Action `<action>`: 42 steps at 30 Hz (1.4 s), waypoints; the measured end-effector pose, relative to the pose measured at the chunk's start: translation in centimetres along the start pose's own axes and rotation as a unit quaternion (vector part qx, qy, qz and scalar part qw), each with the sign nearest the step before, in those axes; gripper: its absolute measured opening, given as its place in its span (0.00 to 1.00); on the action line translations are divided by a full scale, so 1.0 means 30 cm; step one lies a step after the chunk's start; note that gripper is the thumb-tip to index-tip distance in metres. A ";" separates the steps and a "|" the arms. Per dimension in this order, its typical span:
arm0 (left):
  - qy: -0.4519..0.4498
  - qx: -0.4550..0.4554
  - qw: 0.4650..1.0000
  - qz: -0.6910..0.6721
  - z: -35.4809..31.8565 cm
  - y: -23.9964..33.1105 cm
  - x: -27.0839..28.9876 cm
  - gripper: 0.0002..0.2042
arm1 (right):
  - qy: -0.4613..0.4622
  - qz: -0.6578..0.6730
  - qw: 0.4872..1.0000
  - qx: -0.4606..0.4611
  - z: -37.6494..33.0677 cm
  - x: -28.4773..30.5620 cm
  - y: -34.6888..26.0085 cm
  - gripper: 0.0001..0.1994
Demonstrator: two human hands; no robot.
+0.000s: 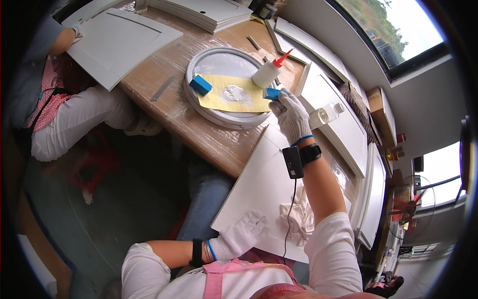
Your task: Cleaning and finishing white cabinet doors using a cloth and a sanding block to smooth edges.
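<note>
My right hand (291,118), in a white knit glove, grips a small blue block (272,93) at the right edge of a yellow sheet (214,102). White powder (236,94) is heaped on the sheet's middle, and a second blue block (200,85) lies on its left side. The sheet rests on a round grey lid (199,56). Just beyond my right hand, a white squeeze bottle (266,74) with a red nozzle stands on the lid. Gloved too, my left hand (245,234) lies with fingers stretched out on a white panel (249,192) close to me.
A clear bottle (326,115) is right of my right wrist. Crumpled pale cloth (298,219) lies on the near panel. More white panels (333,119) line the right side. At the far left, another person's gloved hand (77,32) touches a panel (124,42) overhanging the wrapped table (199,144).
</note>
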State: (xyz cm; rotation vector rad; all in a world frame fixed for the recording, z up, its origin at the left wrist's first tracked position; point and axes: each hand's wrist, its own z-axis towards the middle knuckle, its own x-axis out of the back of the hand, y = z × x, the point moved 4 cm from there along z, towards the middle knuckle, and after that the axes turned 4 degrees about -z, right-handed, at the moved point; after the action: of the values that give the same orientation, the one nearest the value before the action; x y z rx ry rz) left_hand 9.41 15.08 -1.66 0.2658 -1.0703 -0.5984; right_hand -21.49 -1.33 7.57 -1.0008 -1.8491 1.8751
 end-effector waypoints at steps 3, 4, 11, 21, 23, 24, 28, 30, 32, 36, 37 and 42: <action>-0.005 -0.016 1.000 0.011 0.008 0.007 0.031 0.22 | 0.051 0.104 0.987 -0.108 -0.168 0.011 -0.040 0.14; -0.005 -0.005 1.000 0.012 0.009 0.005 0.033 0.22 | 0.041 0.132 0.981 -0.136 -0.232 0.029 -0.058 0.15; -0.051 -0.011 0.995 0.080 0.035 0.045 0.078 0.22 | -0.012 0.254 0.960 -0.120 -0.708 0.235 -0.182 0.20; -0.119 -0.002 0.977 0.176 0.089 0.107 0.065 0.24 | 0.160 0.311 0.937 -0.012 -1.354 0.733 -0.222 0.20; -0.120 0.011 0.973 0.197 0.094 0.108 0.054 0.26 | 0.232 0.311 0.921 0.024 -1.474 0.808 -0.232 0.19; -0.136 -0.004 0.972 0.191 0.097 0.116 0.045 0.26 | 0.250 0.322 0.913 0.029 -1.532 0.837 -0.235 0.19; -0.118 -0.010 0.966 0.228 0.101 0.134 0.018 0.26 | 0.349 0.287 0.879 0.150 -1.791 1.029 -0.216 0.14; -0.121 -0.005 0.964 0.237 0.123 0.155 0.011 0.27 | 0.399 0.252 0.864 0.176 -1.904 1.104 -0.195 0.13; -0.134 -0.006 0.963 0.235 0.134 0.169 -0.008 0.28 | 0.426 0.240 0.852 0.186 -1.976 1.133 -0.171 0.13; -0.145 -0.015 0.963 0.225 0.161 0.189 -0.033 0.31 | 0.466 0.152 0.855 0.167 -2.048 1.162 -0.111 0.12; -0.143 -0.022 0.964 0.224 0.164 0.191 -0.037 0.33 | 0.450 0.173 0.863 0.151 -2.057 1.177 -0.070 0.15; -0.151 -0.017 0.960 0.233 0.164 0.187 -0.050 0.31 | 0.402 0.316 0.853 0.105 -2.038 1.202 0.035 0.18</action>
State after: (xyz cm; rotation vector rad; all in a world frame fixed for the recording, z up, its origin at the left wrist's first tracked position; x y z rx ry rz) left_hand 6.41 20.88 2.24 -0.1153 -1.3620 -0.2332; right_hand -5.60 67.68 2.70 -2.0685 -0.8484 1.4833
